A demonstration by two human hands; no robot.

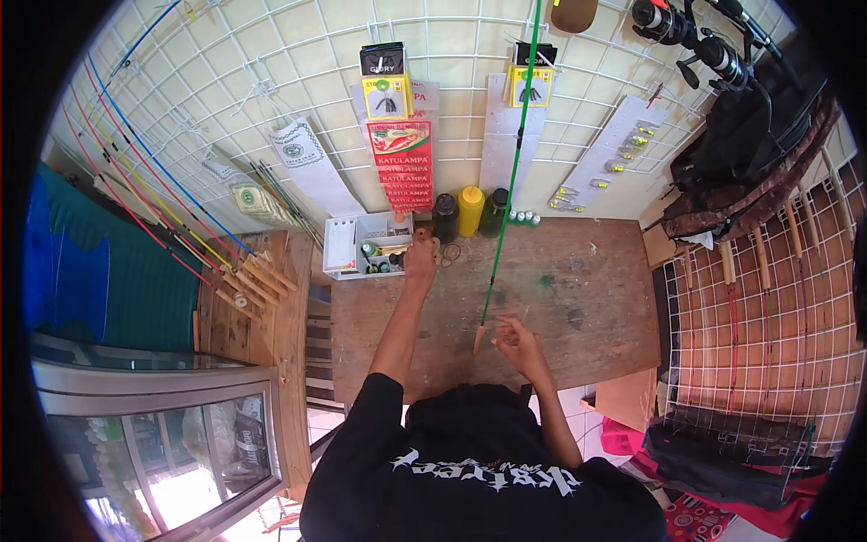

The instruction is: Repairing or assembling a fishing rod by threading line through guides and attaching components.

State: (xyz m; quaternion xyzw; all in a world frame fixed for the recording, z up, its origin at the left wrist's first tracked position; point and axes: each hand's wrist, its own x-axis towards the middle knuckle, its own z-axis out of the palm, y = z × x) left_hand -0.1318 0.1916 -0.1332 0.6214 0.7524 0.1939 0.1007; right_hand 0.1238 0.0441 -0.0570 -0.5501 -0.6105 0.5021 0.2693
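My left hand [421, 255] reaches to the right side of a white divided organizer box [341, 264]. Its fingers are too small and partly hidden to show whether they grip anything. Small bottles and other little items sit in the box's compartments. A green fishing rod [505, 219] leans upright, its blank running up past the wall grid and its light brown handle [479, 339] low on the wooden table. Just right of that handle is my right hand [517, 346], fingers apart and pointing left toward the rod, with nothing visible in it.
Behind the box stand a yellow squeeze bottle [470, 212] and two dark bottles beside it. Small white-capped vials [524, 218] line the table's back edge. Packaged lures hang on the white wire grid. More rods [257, 271] lean at left; fishing reels [722, 61] and bags hang at upper right.
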